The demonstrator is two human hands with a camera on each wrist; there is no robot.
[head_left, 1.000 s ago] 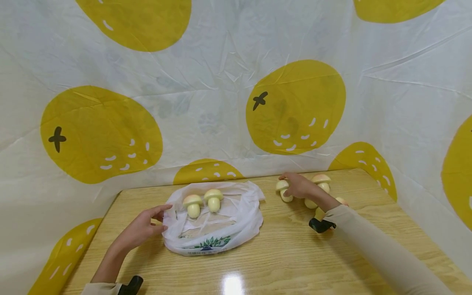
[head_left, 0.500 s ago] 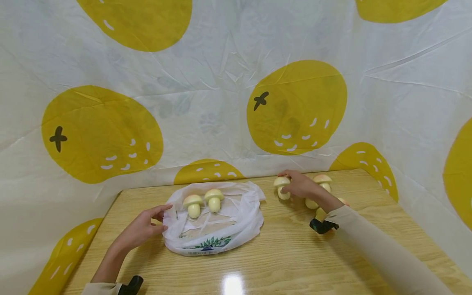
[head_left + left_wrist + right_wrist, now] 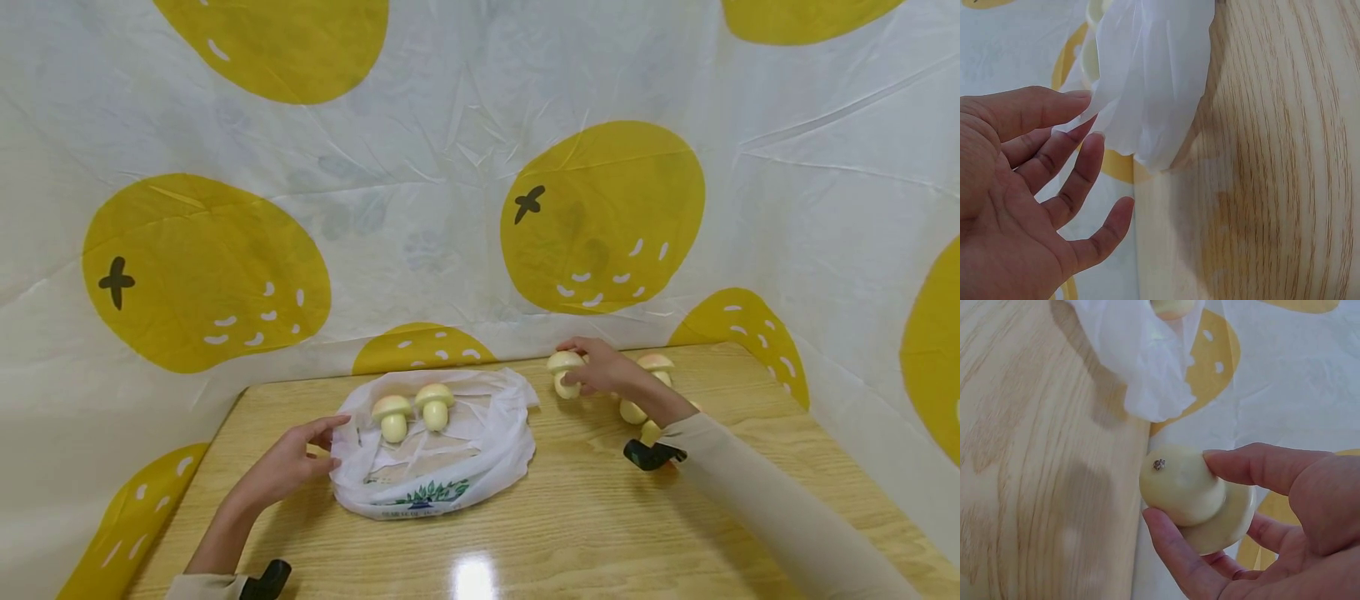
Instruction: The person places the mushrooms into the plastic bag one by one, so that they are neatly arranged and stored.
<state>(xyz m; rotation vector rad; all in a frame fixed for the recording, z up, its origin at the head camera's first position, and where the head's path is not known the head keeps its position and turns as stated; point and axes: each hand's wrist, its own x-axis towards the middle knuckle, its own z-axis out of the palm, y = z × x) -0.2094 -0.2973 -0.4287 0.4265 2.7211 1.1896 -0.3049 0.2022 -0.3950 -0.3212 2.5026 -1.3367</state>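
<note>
My right hand (image 3: 606,367) grips a pale toy mushroom (image 3: 565,372) above the table; in the right wrist view thumb and fingers close round the mushroom (image 3: 1185,487), whose stem end faces the camera. With thumb and fingertips, my left hand (image 3: 295,454) pinches the left rim of a white plastic bag (image 3: 517,454). The left wrist view has the bag's edge (image 3: 1154,94) between thumb and finger. Two mushrooms lie on the opened bag, a left one (image 3: 393,419) and a right one (image 3: 435,407).
Several more mushrooms sit right of the bag, partly hidden by my right arm, among them one at the back (image 3: 656,365). The wooden table (image 3: 570,517) ends at a fruit-print curtain (image 3: 450,250) behind and at both sides.
My right hand has lifted the mushroom off the table and moved it slightly left, towards the bag. The left hand and the bag have stayed in place.
</note>
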